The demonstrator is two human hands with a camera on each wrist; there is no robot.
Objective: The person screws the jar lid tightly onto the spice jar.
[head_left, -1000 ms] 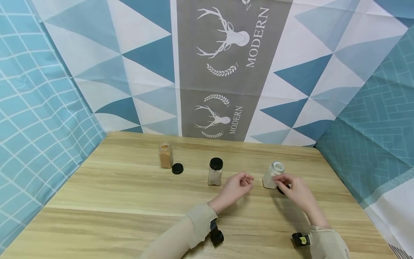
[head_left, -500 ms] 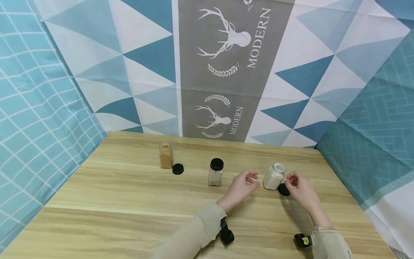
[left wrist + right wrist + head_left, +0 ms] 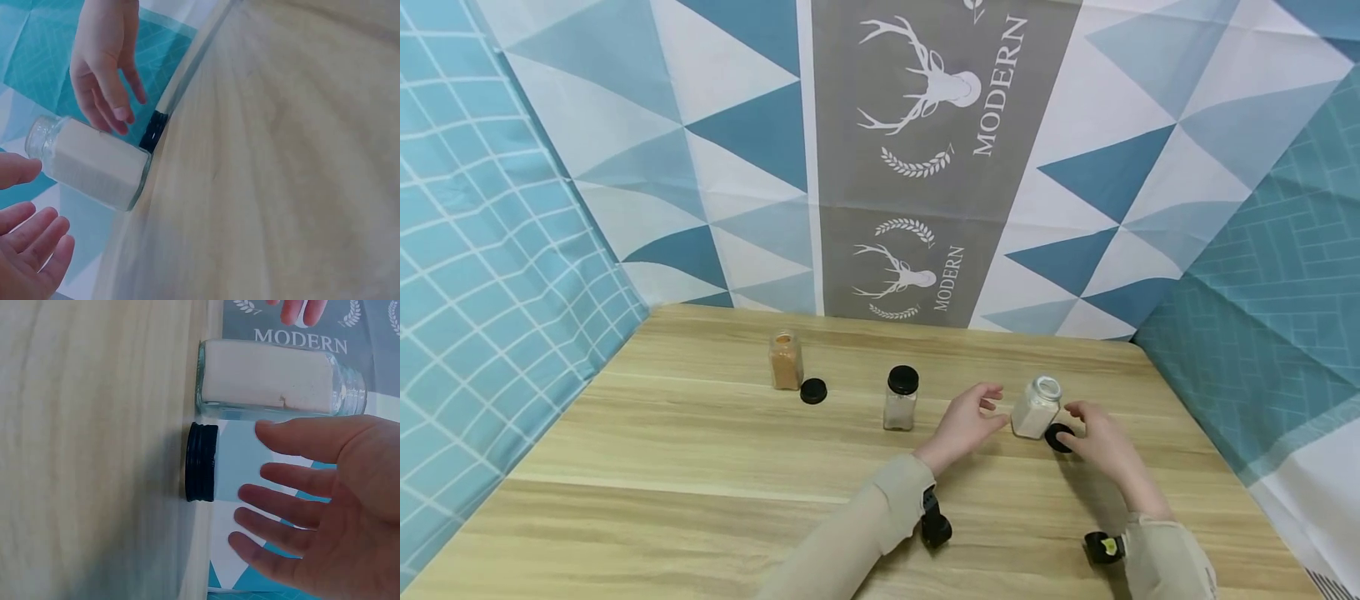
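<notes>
An uncapped glass jar [image 3: 1036,408] of off-white powder stands upright at the right of the table. Its black lid [image 3: 1059,437] lies on the tabletop against its right side; in the right wrist view the lid [image 3: 202,462] sits just beside the jar's base. My left hand [image 3: 967,423] is left of the jar, fingers spread and apart from the glass. On the other side my right hand [image 3: 1099,442] hovers by the lid, thumb overlapping it in the head view. The right wrist view shows these fingers [image 3: 281,497] extended, holding nothing.
A capped jar [image 3: 900,400] with pale contents stands left of my left hand. Farther left is an open jar [image 3: 786,362] of orange-brown powder, its black lid [image 3: 813,391] lying beside it. Patterned cloth [image 3: 895,167] hangs along the table's back edge.
My left hand has moved right, closer to the open jar, and its fingers have spread. My right hand has shifted right, off the jar's front, and its fingers have opened.
</notes>
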